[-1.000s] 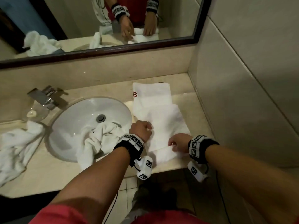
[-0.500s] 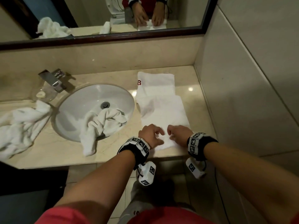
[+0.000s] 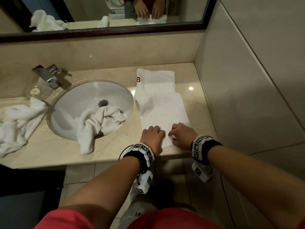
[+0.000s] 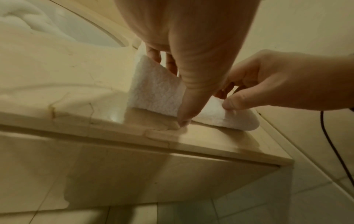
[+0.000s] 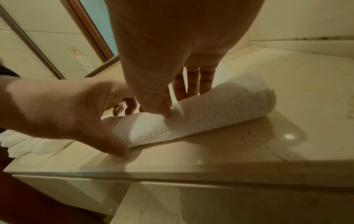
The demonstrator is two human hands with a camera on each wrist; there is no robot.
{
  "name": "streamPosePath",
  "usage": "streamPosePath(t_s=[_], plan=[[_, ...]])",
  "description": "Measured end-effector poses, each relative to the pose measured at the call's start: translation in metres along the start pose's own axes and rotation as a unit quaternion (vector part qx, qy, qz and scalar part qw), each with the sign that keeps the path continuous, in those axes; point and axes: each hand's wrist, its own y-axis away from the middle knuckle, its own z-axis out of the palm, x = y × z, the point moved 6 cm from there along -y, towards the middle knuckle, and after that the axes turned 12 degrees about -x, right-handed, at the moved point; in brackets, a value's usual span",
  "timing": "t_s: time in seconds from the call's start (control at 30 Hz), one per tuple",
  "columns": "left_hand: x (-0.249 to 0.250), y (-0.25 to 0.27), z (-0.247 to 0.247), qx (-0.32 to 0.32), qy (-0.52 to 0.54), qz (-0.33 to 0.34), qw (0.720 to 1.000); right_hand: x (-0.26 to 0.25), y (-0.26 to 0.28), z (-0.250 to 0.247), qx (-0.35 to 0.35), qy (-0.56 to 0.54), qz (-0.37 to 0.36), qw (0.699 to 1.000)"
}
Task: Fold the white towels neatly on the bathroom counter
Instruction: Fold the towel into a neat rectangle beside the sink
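A person's left hand and right hand curl over the near end of a white towel spread on the beige marble counter to the right of the sink, thumbs tucked beneath and fingers on top of a rolled edge. The right wrist view shows that edge as a thick roll with the right thumb pressing into it and the fingers draped over its far side. A second earlier the left hand was a fist on the towel's left edge and the right pinched a loose corner; half a second ago both had come together at the near edge, and now they sit closer, with the roll formed. A second folded towel with red embroidery lies beyond, partly overlapped. A crumpled towel still hangs over the basin rim, and another remains heaped left of the sink near the chrome faucet.
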Motion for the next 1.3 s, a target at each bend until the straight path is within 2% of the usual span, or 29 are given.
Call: streamPosePath(t_s=[0.1,0.27,0.43,0.6,0.77,0.87,1.1,1.3], plan=[[0.002,0.0,0.002,0.001,-0.017,-0.002,1.0,0.002,0.003,0.004,-0.015,0.001,-0.014,1.0],[0.005,0.0,0.001,0.0,-0.029,-0.013,0.999,0.001,0.006,0.014,-0.045,0.085,-0.02,0.995],[0.004,0.003,-0.001,0.007,-0.017,-0.022,1.0,-0.001,0.009,0.012,-0.009,0.101,0.01,0.995],[-0.003,0.003,-0.006,-0.024,0.034,-0.006,0.999,-0.003,0.006,0.006,-0.03,0.07,-0.008,0.997],[-0.015,0.004,-0.008,-0.086,0.138,-0.014,0.987,0.003,0.003,0.005,-0.084,-0.037,0.01,0.996],[-0.02,0.003,-0.006,-0.115,0.163,-0.023,0.98,0.005,0.0,0.005,-0.108,-0.072,0.02,0.991],[-0.03,-0.002,-0.009,-0.126,0.206,-0.023,0.97,0.005,-0.013,0.0,-0.116,-0.065,0.001,0.991],[-0.042,-0.005,-0.006,-0.128,0.225,-0.045,0.965,0.01,-0.018,-0.002,-0.099,-0.093,0.029,0.99]])
